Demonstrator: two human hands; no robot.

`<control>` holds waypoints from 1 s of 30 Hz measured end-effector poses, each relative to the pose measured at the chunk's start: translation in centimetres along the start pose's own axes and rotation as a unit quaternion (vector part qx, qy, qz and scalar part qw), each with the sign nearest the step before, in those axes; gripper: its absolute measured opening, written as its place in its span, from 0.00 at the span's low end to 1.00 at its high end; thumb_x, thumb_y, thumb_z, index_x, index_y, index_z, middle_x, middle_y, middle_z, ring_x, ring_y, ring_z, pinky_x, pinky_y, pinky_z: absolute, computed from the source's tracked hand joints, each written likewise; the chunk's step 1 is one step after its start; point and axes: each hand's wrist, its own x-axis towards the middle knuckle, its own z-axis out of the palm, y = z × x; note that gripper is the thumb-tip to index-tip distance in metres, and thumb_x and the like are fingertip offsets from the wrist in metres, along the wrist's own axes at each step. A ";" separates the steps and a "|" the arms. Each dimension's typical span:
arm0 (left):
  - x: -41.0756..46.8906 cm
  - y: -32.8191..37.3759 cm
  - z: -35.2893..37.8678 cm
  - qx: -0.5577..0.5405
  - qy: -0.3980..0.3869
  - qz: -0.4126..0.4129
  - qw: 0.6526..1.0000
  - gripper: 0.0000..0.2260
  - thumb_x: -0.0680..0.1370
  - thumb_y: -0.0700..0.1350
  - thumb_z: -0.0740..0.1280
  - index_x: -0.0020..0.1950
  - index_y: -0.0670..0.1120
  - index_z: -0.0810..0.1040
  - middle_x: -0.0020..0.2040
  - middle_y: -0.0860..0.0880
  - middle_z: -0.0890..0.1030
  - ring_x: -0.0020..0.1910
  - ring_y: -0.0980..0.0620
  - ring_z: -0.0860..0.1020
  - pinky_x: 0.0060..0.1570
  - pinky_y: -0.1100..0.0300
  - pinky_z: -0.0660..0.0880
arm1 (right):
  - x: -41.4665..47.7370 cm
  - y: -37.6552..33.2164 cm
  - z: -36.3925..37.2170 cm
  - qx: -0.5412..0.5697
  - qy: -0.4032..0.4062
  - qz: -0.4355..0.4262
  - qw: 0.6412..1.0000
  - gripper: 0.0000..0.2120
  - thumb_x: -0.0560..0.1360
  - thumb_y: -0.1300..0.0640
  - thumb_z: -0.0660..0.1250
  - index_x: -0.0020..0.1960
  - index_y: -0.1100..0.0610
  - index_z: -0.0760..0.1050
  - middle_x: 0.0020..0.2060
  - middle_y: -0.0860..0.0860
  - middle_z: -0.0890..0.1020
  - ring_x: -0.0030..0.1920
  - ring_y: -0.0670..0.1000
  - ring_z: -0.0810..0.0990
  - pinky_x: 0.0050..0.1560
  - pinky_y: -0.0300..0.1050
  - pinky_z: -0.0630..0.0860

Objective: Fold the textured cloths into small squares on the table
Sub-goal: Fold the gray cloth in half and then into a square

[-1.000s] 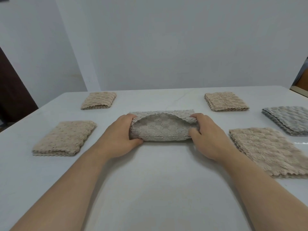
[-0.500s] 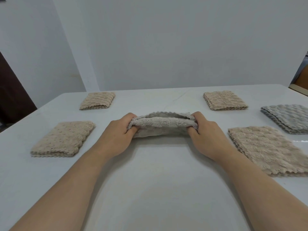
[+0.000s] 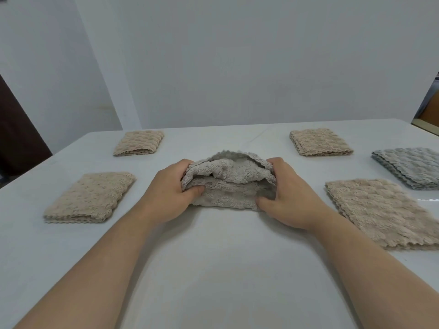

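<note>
My left hand point(image 3: 171, 188) and right hand point(image 3: 287, 193) each grip one end of a pale grey-beige plush cloth point(image 3: 228, 186) with a scalloped texture. My fingers curl over its top layers and my thumbs press into the front. The cloth sits mid-way across the white table point(image 3: 213, 269), at 12 o'clock from me. It is bunched and arched, with its lower fold resting on the surface.

I judge it light, soft and floppy, not slippery. It sags between my hands, so I should pinch all the layers together at the corners of the short ends.

Well apart from it lie a folded beige square point(image 3: 89, 195) at 9 o'clock, a second beige square point(image 3: 139, 142) at 11, a third beige square point(image 3: 319, 141) at 1, a grey folded cloth point(image 3: 411, 169) at 2 and a larger beige cloth point(image 3: 380, 210) at 3.
</note>
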 end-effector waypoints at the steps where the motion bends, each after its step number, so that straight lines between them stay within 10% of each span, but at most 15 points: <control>1: -0.1 0.0 0.1 0.001 -0.004 -0.002 1.000 0.10 0.76 0.45 0.74 0.54 0.56 0.77 0.40 0.64 0.81 0.42 0.67 0.78 0.42 0.65 0.70 | 0.1 0.0 0.0 -0.009 -0.001 0.003 1.000 0.26 0.71 0.51 0.71 0.64 0.48 0.62 0.54 0.48 0.73 0.54 0.52 0.74 0.53 0.52 0.73; 5: -0.3 0.2 0.3 -0.021 -0.026 -0.012 0.999 0.05 0.80 0.46 0.69 0.52 0.56 0.76 0.30 0.56 0.80 0.28 0.60 0.77 0.35 0.62 0.71 | 0.2 0.3 0.0 -0.024 -0.016 0.026 0.999 0.15 0.74 0.53 0.68 0.55 0.50 0.65 0.47 0.52 0.79 0.49 0.57 0.76 0.49 0.54 0.75; 18: 0.2 0.4 0.6 -0.173 -0.004 -0.054 0.983 0.08 0.80 0.47 0.69 0.59 0.53 0.77 0.51 0.58 0.85 0.52 0.61 0.82 0.53 0.63 0.76 | 0.2 -0.9 -0.5 0.121 0.071 0.045 0.989 0.12 0.79 0.60 0.64 0.58 0.52 0.63 0.40 0.44 0.79 0.37 0.42 0.78 0.31 0.30 0.69; 30: -0.2 4.5 -1.7 -0.332 -0.166 -0.216 0.903 0.09 0.81 0.42 0.65 0.41 0.50 0.74 0.37 0.55 0.78 0.22 0.65 0.78 0.22 0.71 0.72 | 0.8 -1.4 -3.2 0.235 0.022 0.167 0.957 0.10 0.75 0.56 0.74 0.53 0.50 0.76 0.40 0.50 0.84 0.33 0.46 0.80 0.28 0.35 0.72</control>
